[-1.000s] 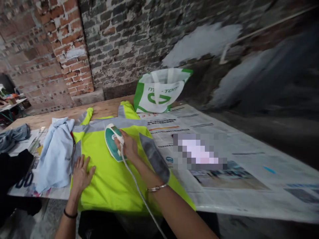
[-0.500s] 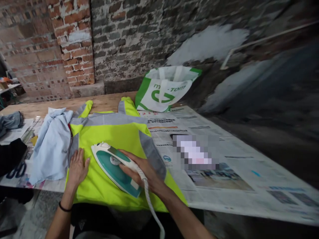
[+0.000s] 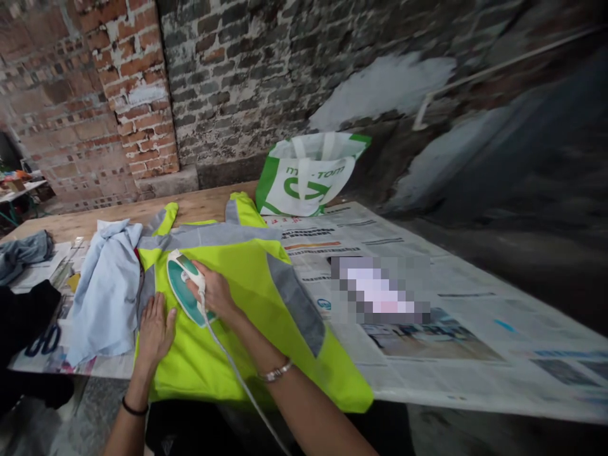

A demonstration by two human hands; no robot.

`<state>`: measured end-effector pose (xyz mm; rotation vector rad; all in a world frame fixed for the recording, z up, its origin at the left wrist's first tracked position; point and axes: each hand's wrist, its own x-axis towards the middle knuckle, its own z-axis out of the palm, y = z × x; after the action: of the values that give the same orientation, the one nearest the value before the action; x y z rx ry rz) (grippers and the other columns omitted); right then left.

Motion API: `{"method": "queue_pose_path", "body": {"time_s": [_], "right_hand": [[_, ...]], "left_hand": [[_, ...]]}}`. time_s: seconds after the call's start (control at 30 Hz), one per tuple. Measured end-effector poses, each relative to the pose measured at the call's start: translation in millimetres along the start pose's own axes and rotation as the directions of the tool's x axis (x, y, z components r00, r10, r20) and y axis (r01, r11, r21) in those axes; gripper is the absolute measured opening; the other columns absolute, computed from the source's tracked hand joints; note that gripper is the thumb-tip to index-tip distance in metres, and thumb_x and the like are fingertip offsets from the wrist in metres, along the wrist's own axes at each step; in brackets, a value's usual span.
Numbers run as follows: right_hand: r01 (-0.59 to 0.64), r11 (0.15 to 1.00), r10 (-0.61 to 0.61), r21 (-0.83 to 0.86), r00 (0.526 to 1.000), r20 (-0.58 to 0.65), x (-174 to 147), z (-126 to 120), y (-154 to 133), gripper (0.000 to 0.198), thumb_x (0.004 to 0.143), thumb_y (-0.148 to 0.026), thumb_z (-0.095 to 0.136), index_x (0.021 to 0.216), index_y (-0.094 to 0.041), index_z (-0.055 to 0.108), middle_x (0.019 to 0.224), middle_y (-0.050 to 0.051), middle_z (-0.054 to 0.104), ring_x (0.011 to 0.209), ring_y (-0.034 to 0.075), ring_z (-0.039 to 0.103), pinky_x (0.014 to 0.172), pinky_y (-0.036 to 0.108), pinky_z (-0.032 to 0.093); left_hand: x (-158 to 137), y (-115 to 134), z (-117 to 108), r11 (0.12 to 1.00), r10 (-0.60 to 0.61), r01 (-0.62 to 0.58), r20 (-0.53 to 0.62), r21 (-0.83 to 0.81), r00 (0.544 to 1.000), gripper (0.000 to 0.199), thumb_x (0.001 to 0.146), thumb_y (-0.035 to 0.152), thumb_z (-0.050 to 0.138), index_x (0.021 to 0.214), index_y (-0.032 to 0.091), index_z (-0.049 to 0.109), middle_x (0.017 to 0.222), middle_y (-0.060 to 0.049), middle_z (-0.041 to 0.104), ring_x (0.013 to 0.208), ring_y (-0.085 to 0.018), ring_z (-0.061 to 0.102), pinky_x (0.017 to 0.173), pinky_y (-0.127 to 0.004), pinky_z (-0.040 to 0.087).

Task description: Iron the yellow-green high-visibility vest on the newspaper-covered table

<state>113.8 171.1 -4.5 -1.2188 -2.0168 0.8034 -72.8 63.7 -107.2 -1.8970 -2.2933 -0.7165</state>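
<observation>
A yellow high-visibility shirt (image 3: 247, 285) with grey bands lies spread on the newspaper-covered table. My right hand (image 3: 213, 291) is wrapped round the handle of a white and teal clothes iron (image 3: 183, 285), which rests on the upper left of the shirt, its tip facing away from me. From the iron's rear a pale cord (image 3: 232, 364) runs down toward me. My left hand (image 3: 156, 329) lies flat, fingers stretched out, on the shirt's left edge beside the grey side band.
Left of the shirt lies a crumpled light blue shirt (image 3: 107, 285), with dark cloth (image 3: 33, 310) and a grey garment (image 3: 23, 253) beyond. A white and green bag (image 3: 311, 180) stands at the back. A blurred-out device (image 3: 380, 288) lies on newspaper (image 3: 456, 342) to the right.
My right hand has slid the iron away from me and to the left, up the shirt, and its tip points more straight ahead. My left hand stays flat at the shirt's edge.
</observation>
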Motion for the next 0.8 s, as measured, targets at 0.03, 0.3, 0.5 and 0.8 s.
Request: {"method": "queue_pose_path", "body": {"time_s": [0.03,0.3,0.5,0.8], "right_hand": [[0.027,0.999,-0.027,0.02,1.0,0.012,-12.3,-1.3,3.4,0.056,0.091,-0.032,0.063,0.146,-0.02,0.066,0.112,0.01,0.082,0.101,0.028,0.077,0.086,0.032,0.057],[0.024,1.0,-0.024,-0.004,0.999,0.031,-65.4,-4.8,3.7,0.06,0.091,-0.034,0.063,0.149,-0.02,0.063,0.11,0.01,0.082,0.096,0.028,0.078,0.085,0.032,0.057],[-0.063,0.994,0.069,-0.092,0.996,0.054,-2.7,8.2,-29.9,0.055,0.095,-0.035,0.061,0.149,-0.024,0.062,0.105,0.009,0.083,0.099,0.027,0.077,0.082,0.029,0.053],[-0.005,0.997,0.007,-0.072,1.0,0.027,-37.4,-19.4,-0.7,0.056,0.093,-0.036,0.062,0.148,-0.027,0.062,0.099,0.006,0.083,0.089,0.024,0.077,0.077,0.027,0.054]], "left_hand": [[-0.4,0.0,0.3,0.999,-0.017,0.017,-0.001,-0.029,1.0,0.067,0.109,0.052,0.03,0.159,0.01,0.045,0.161,-0.022,0.052,0.154,-0.034,0.045,0.124,-0.057,0.04],[-1.2,1.0,-2.2,0.979,-0.085,0.075,-0.044,-0.188,0.995,0.069,0.109,0.053,0.027,0.164,0.014,0.037,0.163,-0.02,0.05,0.155,-0.03,0.045,0.128,-0.055,0.037],[9.1,-7.4,-3.6,0.991,-0.076,0.073,-0.019,-0.116,0.997,0.066,0.107,0.051,0.029,0.159,0.014,0.046,0.16,-0.019,0.054,0.153,-0.033,0.048,0.125,-0.056,0.041],[18.9,-19.1,6.4,0.997,0.076,-0.073,-0.087,0.039,0.993,0.064,0.101,0.05,0.038,0.143,0.008,0.063,0.156,-0.022,0.058,0.149,-0.038,0.051,0.121,-0.06,0.043]]}}
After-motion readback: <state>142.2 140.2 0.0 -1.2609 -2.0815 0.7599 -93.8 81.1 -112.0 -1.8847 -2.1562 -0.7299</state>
